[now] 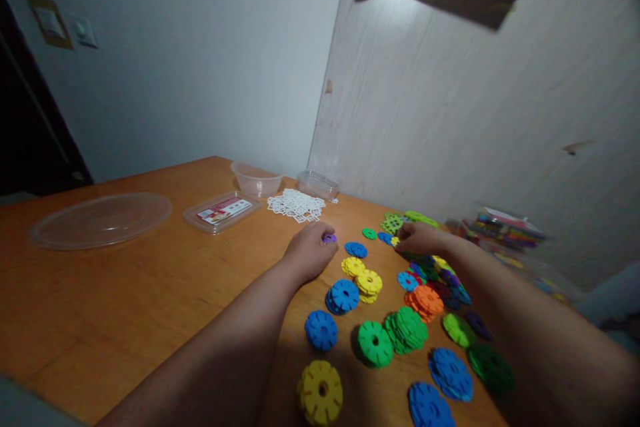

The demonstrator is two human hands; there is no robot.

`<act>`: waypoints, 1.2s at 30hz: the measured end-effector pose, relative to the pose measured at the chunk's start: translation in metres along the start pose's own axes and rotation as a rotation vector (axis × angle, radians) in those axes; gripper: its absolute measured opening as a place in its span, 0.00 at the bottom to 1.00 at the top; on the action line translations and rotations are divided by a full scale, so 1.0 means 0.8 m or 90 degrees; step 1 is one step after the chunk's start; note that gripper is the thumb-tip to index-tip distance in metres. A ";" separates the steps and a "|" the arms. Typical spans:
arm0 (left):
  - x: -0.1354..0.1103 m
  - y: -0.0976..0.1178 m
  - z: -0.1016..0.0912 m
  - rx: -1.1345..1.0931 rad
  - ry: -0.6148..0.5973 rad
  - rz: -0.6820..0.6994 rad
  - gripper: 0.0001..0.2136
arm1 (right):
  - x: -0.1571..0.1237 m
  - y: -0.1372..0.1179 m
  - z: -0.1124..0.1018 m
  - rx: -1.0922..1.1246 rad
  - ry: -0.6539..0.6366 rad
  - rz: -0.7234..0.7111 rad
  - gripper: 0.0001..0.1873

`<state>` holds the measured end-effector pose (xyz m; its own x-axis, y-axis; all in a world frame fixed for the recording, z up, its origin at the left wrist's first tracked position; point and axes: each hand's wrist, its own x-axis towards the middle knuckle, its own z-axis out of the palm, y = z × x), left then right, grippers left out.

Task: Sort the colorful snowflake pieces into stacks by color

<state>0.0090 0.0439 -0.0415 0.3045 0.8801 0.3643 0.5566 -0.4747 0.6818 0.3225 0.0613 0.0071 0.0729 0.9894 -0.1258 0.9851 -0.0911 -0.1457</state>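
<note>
Many coloured toothed plastic discs lie on the wooden table (125, 294): blue (345, 295), yellow (369, 282), green (375, 343) and orange (426, 299) stacks. My left hand (309, 250) rests on the table with its fingers curled round a small purple disc (329, 238). My right hand (419, 238) reaches into the far discs, fingers pinched on a small yellow piece (395, 240) beside a blue one (384, 237). Green pieces (393, 222) lie just beyond it.
A white lattice piece pile (296, 204), a clear bowl (256, 177), a small clear box (318, 183), a lidded tray with a card (223, 211) and a large clear round lid (103, 219) sit at the back. Blurred colourful items (503, 230) lie right, by the wall.
</note>
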 end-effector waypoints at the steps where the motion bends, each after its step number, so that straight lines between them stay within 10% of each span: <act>1: 0.000 0.000 0.000 -0.002 0.000 0.001 0.12 | 0.000 -0.001 0.000 -0.005 0.003 -0.001 0.09; 10: 0.000 -0.003 0.002 0.009 0.014 0.014 0.12 | -0.020 -0.012 -0.014 0.077 0.023 -0.045 0.10; 25: 0.002 -0.003 0.003 0.017 0.020 0.011 0.13 | -0.067 -0.105 0.002 0.567 -0.367 -0.103 0.12; 36: 0.002 -0.001 0.001 -0.002 0.009 0.012 0.12 | -0.055 -0.070 -0.011 0.437 -0.079 -0.100 0.09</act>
<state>0.0099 0.0456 -0.0422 0.3034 0.8713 0.3859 0.5487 -0.4908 0.6768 0.2655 0.0240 0.0294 -0.1201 0.9803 -0.1568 0.6593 -0.0393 -0.7509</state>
